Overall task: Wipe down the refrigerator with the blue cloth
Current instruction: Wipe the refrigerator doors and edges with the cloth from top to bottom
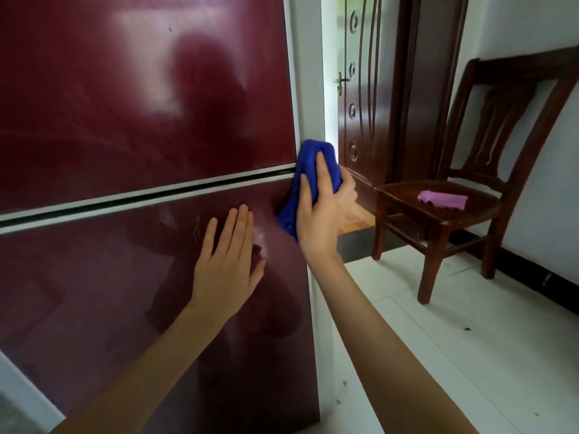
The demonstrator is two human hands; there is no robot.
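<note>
The right hand (322, 211) grips the blue cloth (313, 156), bunched into a wad. Its fingers (323, 172) curl over the front of the wad and the thumb wraps round the far side. The cloth is pressed against the right edge of the refrigerator (125, 120), just where the upper door (141, 73) meets the lower door (94, 292). Part of the cloth hangs down below the palm against the top corner of the lower door. The left hand (228, 264) rests flat on the lower door, a little left of the cloth and just under the gap. It is spread, with straight fingers (239, 227) pointing upward, and holds nothing. Both forearms are bare and reach up from the bottom of the view. Both refrigerator doors are glossy dark red, and a silver strip (141, 195) runs along the dark gap between them. The upper door shows a blurred reflection of the person and some faint streaks. A pale grey side panel (308, 89) runs down the refrigerator's right edge. Beyond that edge stands a dark brown wooden door (360, 120) with carved panels and a metal handle (342, 80). To the right, a dark wooden chair (438, 223) stands on the white tiled floor (454, 355), its back against a white wall (551, 167) with a black baseboard (520, 264). A purple cloth (443, 199) lies on the chair's seat, well apart from both hands.
</note>
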